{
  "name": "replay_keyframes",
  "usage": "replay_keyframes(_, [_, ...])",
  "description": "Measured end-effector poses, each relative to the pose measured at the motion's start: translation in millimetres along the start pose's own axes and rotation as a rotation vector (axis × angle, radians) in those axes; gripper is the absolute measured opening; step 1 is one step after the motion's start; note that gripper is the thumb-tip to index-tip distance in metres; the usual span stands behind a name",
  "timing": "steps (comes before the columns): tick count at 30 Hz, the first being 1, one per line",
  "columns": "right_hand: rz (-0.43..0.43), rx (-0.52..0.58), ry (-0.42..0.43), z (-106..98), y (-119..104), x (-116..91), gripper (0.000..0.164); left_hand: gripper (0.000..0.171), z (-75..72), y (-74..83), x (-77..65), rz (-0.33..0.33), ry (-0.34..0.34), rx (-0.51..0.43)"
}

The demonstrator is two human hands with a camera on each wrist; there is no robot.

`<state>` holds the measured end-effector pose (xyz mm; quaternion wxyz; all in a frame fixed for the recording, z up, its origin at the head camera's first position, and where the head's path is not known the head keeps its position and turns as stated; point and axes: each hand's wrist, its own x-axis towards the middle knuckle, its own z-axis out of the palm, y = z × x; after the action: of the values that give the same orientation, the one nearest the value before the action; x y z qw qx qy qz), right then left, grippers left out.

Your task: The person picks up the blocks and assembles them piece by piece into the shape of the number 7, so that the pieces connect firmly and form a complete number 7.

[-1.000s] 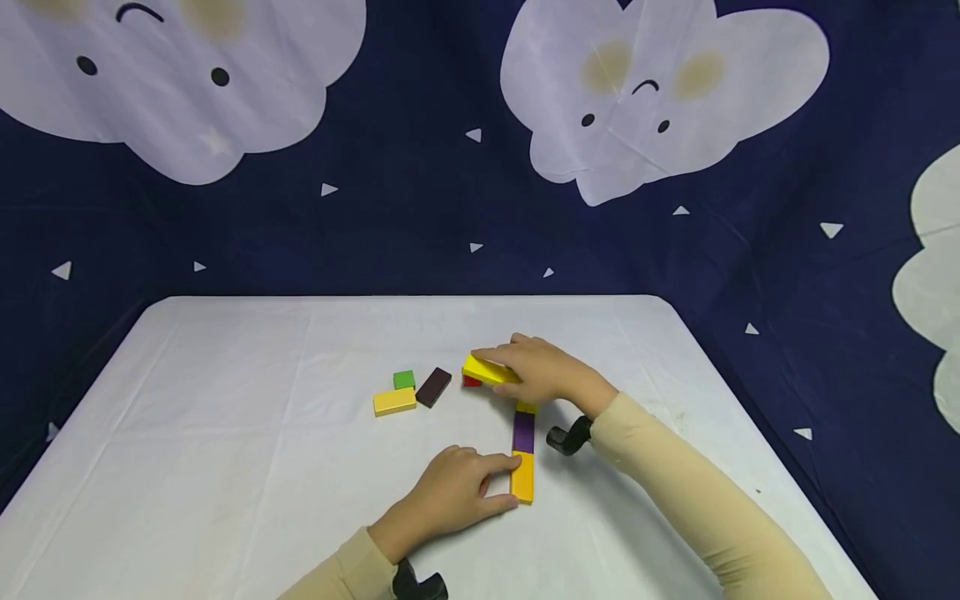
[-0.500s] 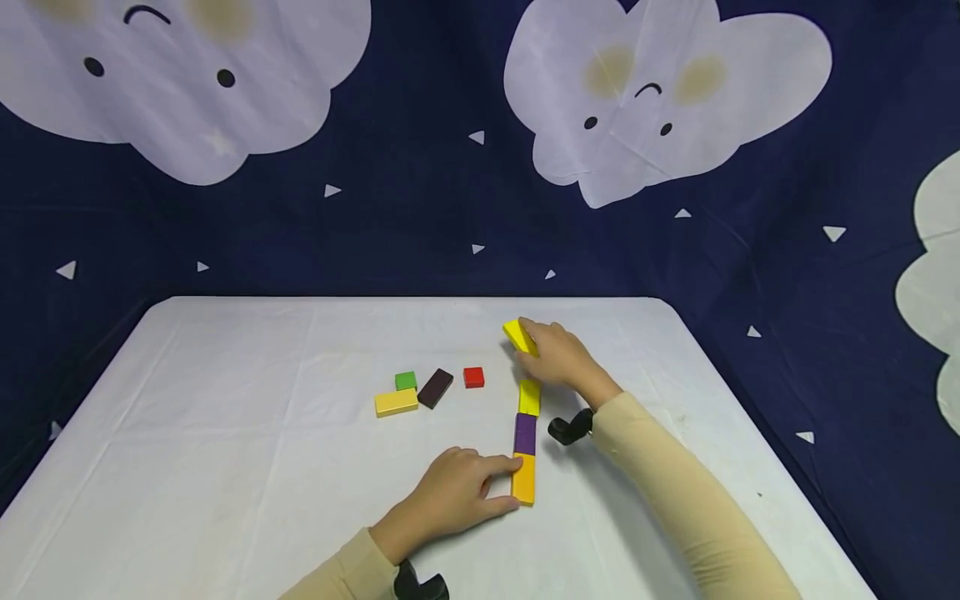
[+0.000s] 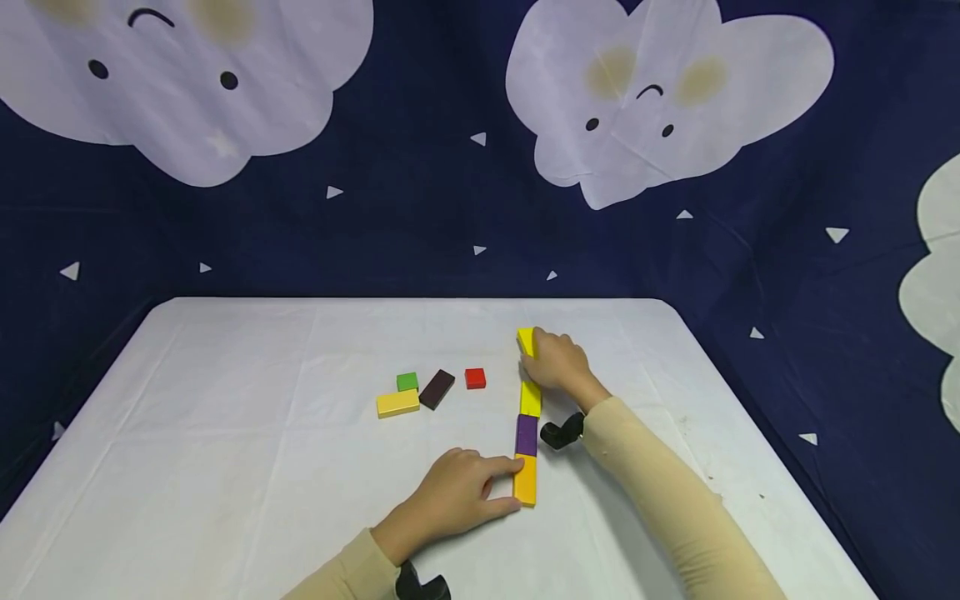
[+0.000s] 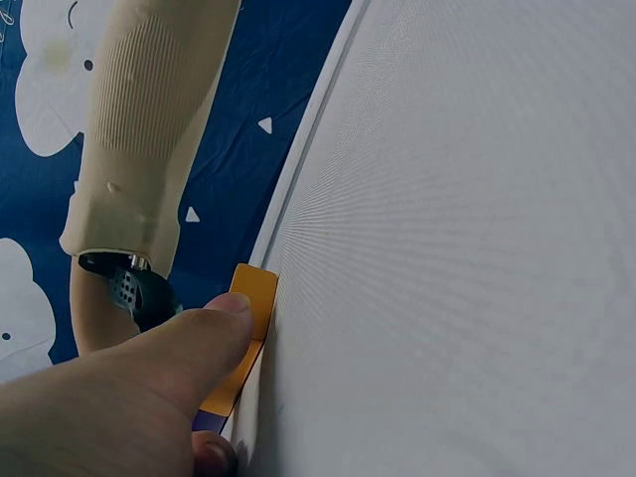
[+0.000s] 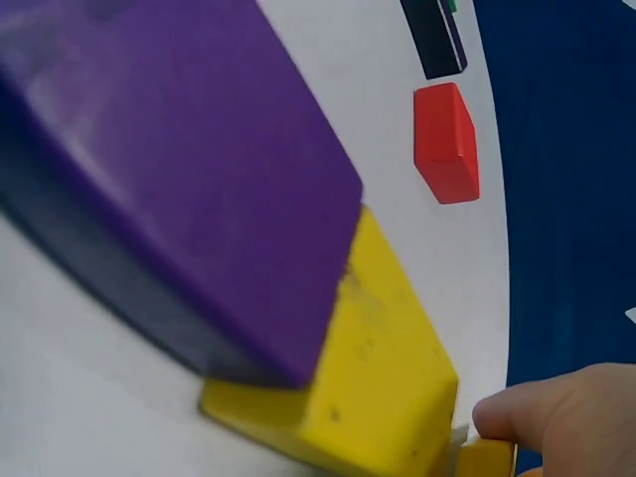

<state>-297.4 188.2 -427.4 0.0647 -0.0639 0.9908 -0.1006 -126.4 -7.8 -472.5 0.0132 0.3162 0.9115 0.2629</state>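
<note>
A row of small blocks runs away from me: an orange block (image 3: 527, 482), a purple block (image 3: 527, 435) and a yellow block (image 3: 531, 400), end to end. My left hand (image 3: 453, 493) holds the orange block at the near end, index fingertip close to the purple one and thumb at the near corner. In the left wrist view its thumb lies against the orange block (image 4: 256, 288). At the far end my right hand (image 3: 558, 363) grips another yellow block (image 3: 526, 340), slightly angled, just beyond the row's yellow block. The right wrist view shows a gap between the two yellow blocks.
Left of the row lies a red cube-like block (image 3: 476, 379). Further left are a dark brown block (image 3: 437, 389), a green block (image 3: 407, 382) and a pale yellow block (image 3: 398, 404), grouped together. A white cloth covers the table (image 3: 225, 467); a dark blue cloud-print curtain (image 3: 420, 208) hangs behind.
My right hand has carried the yellow block from above the red block to the row's far end, turning it roughly in line and lowering it. The left hand stays on the orange block.
</note>
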Motion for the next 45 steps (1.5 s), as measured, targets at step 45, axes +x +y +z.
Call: replay_keyframes(45, [0.054, 0.238, -0.239, 3.5, 7.7, -6.4, 0.100, 0.049, -0.9, 0.1, -0.9, 0.010, 0.011, 0.019])
